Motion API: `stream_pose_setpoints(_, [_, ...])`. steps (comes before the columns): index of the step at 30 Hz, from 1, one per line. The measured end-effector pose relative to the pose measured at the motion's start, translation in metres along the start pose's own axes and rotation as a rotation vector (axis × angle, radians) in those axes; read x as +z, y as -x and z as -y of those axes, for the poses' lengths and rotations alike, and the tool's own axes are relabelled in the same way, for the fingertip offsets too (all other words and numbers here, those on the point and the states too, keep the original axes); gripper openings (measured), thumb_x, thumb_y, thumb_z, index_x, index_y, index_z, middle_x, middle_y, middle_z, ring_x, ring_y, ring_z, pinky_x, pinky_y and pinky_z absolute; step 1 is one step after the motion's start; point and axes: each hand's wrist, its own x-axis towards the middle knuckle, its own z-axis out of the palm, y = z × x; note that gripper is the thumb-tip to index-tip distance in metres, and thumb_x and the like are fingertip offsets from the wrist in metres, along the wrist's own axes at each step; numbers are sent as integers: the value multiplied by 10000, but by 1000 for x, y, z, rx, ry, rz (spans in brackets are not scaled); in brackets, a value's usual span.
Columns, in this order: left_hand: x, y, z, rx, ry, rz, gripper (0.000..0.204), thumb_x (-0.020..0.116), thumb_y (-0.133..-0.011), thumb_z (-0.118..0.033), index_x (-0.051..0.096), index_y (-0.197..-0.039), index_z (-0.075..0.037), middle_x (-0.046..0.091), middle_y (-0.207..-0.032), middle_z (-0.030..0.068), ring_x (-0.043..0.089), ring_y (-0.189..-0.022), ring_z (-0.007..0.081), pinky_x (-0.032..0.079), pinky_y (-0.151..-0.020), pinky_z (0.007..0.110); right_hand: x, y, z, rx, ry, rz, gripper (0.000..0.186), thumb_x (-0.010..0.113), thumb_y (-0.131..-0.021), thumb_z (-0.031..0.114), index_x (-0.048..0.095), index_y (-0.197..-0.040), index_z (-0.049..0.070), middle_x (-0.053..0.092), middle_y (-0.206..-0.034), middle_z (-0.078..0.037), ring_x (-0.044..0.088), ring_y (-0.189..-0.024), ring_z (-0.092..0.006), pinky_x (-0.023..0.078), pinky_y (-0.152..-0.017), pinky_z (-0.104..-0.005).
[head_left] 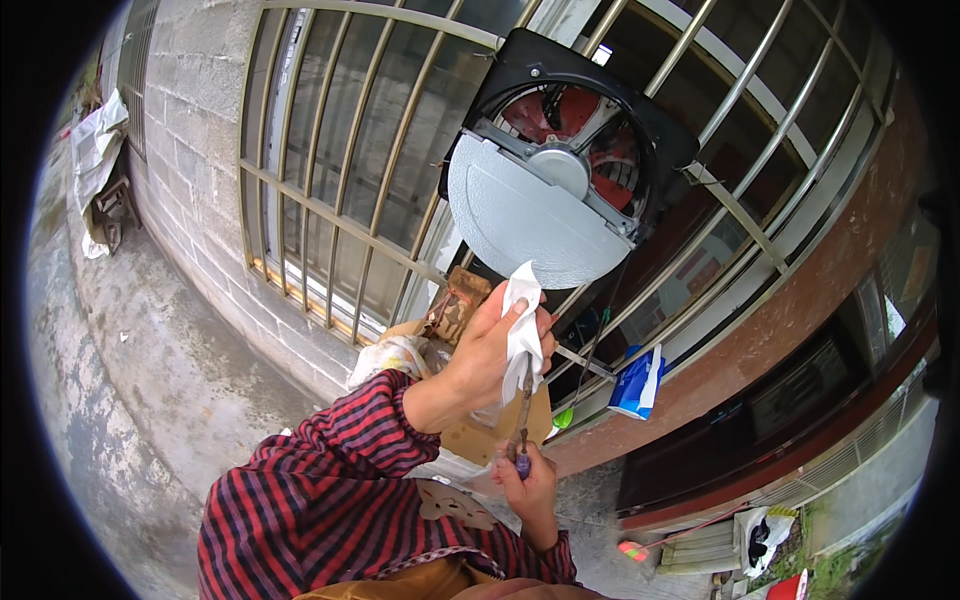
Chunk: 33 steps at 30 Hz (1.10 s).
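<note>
My left hand (482,352) pinches a crumpled white tissue (522,325), which is wrapped around the upper end of a screwdriver-like tool. Its thin, dirty brown shaft (526,398) runs down from the tissue; the tip is hidden inside. Below, my right hand (530,490) grips the tool's purple handle (523,465). Just above my left hand is an exhaust fan with a black square frame (660,145), red blades (553,113) and a silver half-round cover (530,215) over its lower side. Neither hand visibly grips the fan.
Metal window bars (345,215) surround the fan. A rusty brown block (462,298) and white cloth (392,358) sit beside my left wrist. To the right are a blue tissue pack (636,384) and a green item (563,418). A block wall (195,150) stands left.
</note>
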Motion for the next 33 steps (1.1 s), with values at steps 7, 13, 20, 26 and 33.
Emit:
stream_pose_setpoints(7, [10, -11, -10, 63, -177, -52, 268, 546, -1064, -251, 432, -1267, -118, 483, -870, 34, 460, -629, 116, 366, -493, 254, 12, -11, -5, -41, 117, -77, 219, 664, -970, 96, 645, -1169, 7, 657, -681, -29, 623, -615, -87, 507, -589, -250])
stream_pose_setpoints(13, [42, -52, -10, 98, -485, 115, 335, 473, -1069, -138, 358, -1379, -86, 533, -984, 64, 577, -707, 143, 513, -582, 284, -2, -30, 22, -346, 147, -490, 254, 681, -928, 38, 655, -1179, -1, 696, -720, -73, 684, -647, -148, 531, -616, -271])
stream_pose_setpoints(20, [72, -115, -12, 120, -599, 36, 326, 379, -1105, -261, 320, -1403, -144, 589, -943, 87, 617, -641, 181, 603, -573, 375, -39, -79, 93, -650, 822, -565, 493, 705, -868, -34, 598, -1349, -25, 722, -912, -188, 718, -724, -279, 560, -673, -332])
stream_pose_setpoints(26, [65, -156, -15, 290, -1015, 63, 366, 407, -1091, -237, 407, -1404, -48, 659, -848, 183, 692, -619, 247, 549, -516, 366, -39, -109, 120, -502, 723, -551, 555, 704, -837, -56, 596, -1376, 15, 734, -1028, -202, 743, -822, -317, 563, -681, -360])
stream_pose_setpoints(33, [66, -197, -30, 155, -1252, 104, 441, 460, -1064, -218, 372, -1433, 7, 679, -938, 279, 700, -563, 319, 608, -512, 384, -43, -150, 120, -502, 730, -573, 539, 704, -840, -43, 605, -1364, 39, 723, -1128, -219, 741, -905, -358, 573, -728, -398])
